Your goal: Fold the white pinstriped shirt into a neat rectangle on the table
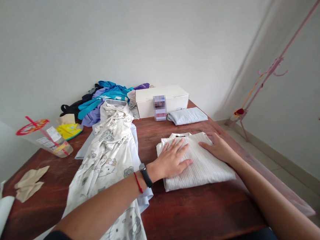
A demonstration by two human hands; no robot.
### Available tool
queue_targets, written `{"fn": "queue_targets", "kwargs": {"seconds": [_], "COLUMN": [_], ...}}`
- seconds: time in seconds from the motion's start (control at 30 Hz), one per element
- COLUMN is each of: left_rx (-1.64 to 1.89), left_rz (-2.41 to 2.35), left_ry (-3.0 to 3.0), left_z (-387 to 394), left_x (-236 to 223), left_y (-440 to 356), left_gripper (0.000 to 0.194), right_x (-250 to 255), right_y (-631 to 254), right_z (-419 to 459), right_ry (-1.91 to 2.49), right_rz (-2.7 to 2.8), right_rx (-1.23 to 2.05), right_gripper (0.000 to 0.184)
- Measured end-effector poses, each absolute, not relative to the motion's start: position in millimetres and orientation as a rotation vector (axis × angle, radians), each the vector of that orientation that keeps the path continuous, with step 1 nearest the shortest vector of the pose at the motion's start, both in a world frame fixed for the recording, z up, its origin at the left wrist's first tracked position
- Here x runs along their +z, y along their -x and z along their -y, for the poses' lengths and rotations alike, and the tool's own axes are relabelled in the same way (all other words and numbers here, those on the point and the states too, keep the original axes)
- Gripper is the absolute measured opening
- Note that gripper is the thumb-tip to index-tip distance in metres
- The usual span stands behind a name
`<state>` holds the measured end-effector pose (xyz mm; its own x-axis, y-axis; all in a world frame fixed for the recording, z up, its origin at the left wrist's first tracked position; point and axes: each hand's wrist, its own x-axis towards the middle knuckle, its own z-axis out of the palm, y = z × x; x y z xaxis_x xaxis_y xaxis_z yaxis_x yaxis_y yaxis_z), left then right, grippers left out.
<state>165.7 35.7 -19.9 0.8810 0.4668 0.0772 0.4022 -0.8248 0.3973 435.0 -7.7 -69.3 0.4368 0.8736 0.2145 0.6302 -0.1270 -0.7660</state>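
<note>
A folded white striped shirt (201,168) lies on the dark wooden table (184,214), right of centre. My left hand (171,159) rests flat on its left half, fingers spread and stretched out; a black band and a red string circle that wrist. My right hand (219,146) lies flat on the shirt's right upper part, fingers extended toward the left hand. Neither hand grips anything. To the left, a long white cartoon-print garment (108,164) is spread out over a pale blue one.
A white box (162,99) and a small folded pale blue cloth (187,115) sit at the back. A pile of blue, purple and black clothes (102,96) lies behind the print garment. A plastic cup with red straw (49,139), a yellow packet and beige paper sit left.
</note>
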Motion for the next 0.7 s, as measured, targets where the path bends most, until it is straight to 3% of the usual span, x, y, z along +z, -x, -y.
{"fn": "queue_targets", "kwargs": {"seconds": [0.2,0.33,0.4,0.6,0.7], "left_rx": [0.098,0.046,0.03,0.056,0.068], "left_rz": [-0.66,-0.682,-0.698,-0.66,-0.671], "left_ry": [-2.694,-2.689,-2.701,-2.749,-2.751], "left_z": [-35,-34,-34,-37,-38], "left_x": [-16,-13,-13,-21,-25], "left_y": [-165,-167,-168,-170,-171], "left_gripper": [0.075,0.08,0.081,0.081,0.081], "right_x": [-51,-31,-23,-32,-42], "right_y": [-430,-418,-410,-395,-396], "right_z": [21,28,33,40,37], "right_ry": [2.02,1.701,1.561,1.566,1.621], "right_rz": [1.413,1.622,1.787,2.274,2.329], "right_rx": [0.237,0.023,0.1,0.571,0.639], "right_gripper": [0.058,0.047,0.045,0.094,0.106]}}
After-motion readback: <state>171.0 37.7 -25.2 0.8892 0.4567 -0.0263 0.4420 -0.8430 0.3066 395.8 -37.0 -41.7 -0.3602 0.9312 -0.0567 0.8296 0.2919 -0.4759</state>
